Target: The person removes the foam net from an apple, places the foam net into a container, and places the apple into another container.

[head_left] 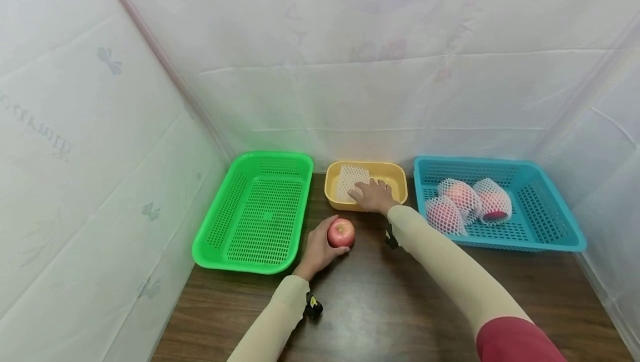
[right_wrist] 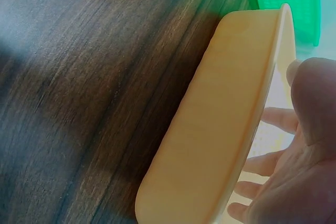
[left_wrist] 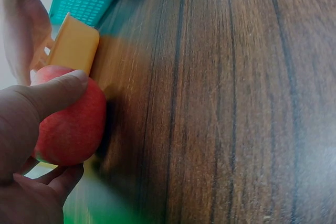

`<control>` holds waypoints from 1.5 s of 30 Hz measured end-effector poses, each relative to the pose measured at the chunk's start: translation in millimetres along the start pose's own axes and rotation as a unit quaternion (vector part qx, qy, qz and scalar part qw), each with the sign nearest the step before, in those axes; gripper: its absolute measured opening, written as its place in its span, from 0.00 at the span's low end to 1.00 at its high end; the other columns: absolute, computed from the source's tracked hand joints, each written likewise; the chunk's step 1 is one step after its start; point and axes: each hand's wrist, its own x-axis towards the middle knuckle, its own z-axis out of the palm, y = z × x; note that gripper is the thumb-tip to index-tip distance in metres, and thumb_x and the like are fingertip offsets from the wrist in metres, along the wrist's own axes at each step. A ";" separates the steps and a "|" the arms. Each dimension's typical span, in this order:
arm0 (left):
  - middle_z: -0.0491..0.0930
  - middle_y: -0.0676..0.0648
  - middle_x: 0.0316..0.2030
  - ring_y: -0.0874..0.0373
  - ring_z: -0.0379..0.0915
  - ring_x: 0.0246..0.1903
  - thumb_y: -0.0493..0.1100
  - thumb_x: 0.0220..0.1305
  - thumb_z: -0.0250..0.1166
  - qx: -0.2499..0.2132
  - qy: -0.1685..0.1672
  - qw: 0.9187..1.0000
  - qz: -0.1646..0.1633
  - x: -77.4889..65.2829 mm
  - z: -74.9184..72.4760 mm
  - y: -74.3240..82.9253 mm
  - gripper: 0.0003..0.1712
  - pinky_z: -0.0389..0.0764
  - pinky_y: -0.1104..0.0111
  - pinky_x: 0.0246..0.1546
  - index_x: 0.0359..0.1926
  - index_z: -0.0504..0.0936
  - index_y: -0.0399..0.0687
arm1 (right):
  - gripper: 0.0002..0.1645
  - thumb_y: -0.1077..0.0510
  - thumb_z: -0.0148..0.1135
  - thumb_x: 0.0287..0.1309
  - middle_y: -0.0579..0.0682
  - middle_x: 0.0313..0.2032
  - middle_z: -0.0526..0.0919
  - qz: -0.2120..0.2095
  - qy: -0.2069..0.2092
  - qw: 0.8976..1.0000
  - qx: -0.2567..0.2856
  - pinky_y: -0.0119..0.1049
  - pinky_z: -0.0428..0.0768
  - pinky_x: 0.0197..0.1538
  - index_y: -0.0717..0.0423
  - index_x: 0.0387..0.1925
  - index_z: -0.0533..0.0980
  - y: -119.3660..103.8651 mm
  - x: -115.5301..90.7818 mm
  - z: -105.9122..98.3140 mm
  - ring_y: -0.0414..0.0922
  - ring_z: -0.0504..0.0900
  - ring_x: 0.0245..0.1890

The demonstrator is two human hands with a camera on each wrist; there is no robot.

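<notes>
A red apple [head_left: 341,233] is on the dark wooden table, and my left hand [head_left: 319,248] grips it with thumb and fingers round its sides. In the left wrist view the thumb lies across the apple [left_wrist: 76,124]. My right hand [head_left: 374,195] reaches over the front rim of a small yellow basket [head_left: 399,177], its fingers spread and slightly bent. A white foam fruit net [head_left: 352,177] lies in that basket, beside and partly under the right fingertips. The right wrist view shows the fingers inside the yellow basket [right_wrist: 210,114], apart from one another.
On the left stands a green basket [head_left: 267,215] with a slotted floor. A blue basket [head_left: 542,229] on the right holds several apples [head_left: 460,198] in white foam nets. White patterned sheets [head_left: 310,95] hang behind and at both sides of the table [head_left: 380,306].
</notes>
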 end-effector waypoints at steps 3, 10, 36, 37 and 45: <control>0.75 0.40 0.66 0.43 0.73 0.64 0.43 0.47 0.85 -0.001 -0.002 1.000 -0.001 0.5 0.2 0.0 0.50 0.72 0.48 0.66 0.71 0.71 0.40 | 0.39 0.33 0.42 0.76 0.67 0.74 0.62 -0.002 0.001 1.000 0.000 0.68 0.50 0.73 0.51 0.75 0.67 0.4 -1.4 -1.1 0.70 0.55 0.73; 0.75 0.40 0.66 0.43 0.73 0.64 0.44 0.47 0.85 0.003 -0.005 1.000 -0.002 0.9 0.5 1.9 0.50 0.73 0.49 0.65 0.70 0.71 0.39 | 0.39 0.34 0.46 0.75 0.66 0.74 0.62 -0.012 0.009 1.000 -0.001 0.68 0.50 0.73 0.53 0.75 0.67 3.7 -2.4 -1.5 0.70 0.54 0.74; 0.78 0.36 0.54 0.41 0.77 0.54 0.43 0.42 0.87 0.145 -0.066 0.986 -0.046 14.7 -8.4 30.0 0.47 0.80 0.51 0.56 0.61 0.73 0.36 | 0.46 0.42 0.65 0.67 0.64 0.76 0.58 -0.107 0.044 0.993 -0.020 0.62 0.56 0.75 0.53 0.78 0.59 9.8 -17.1 -7.4 0.65 0.56 0.75; 0.78 0.36 0.55 0.41 0.76 0.55 0.43 0.42 0.87 0.151 -0.067 0.985 -0.046 15.2 -8.7 31.2 0.47 0.80 0.51 0.56 0.61 0.73 0.36 | 0.46 0.42 0.66 0.67 0.64 0.76 0.58 -0.112 0.044 0.992 -0.021 0.62 0.55 0.75 0.53 0.78 0.59 10.1 -17.4 -7.0 0.65 0.56 0.75; 0.79 0.36 0.54 0.41 0.78 0.53 0.44 0.42 0.87 0.176 -0.079 0.980 -0.047 17.4 -9.9 34.9 0.47 0.81 0.52 0.53 0.61 0.73 0.37 | 0.50 0.43 0.70 0.63 0.63 0.76 0.57 -0.133 0.048 0.990 -0.026 0.62 0.55 0.75 0.52 0.78 0.58 11.4 -23.6 -6.1 0.65 0.57 0.75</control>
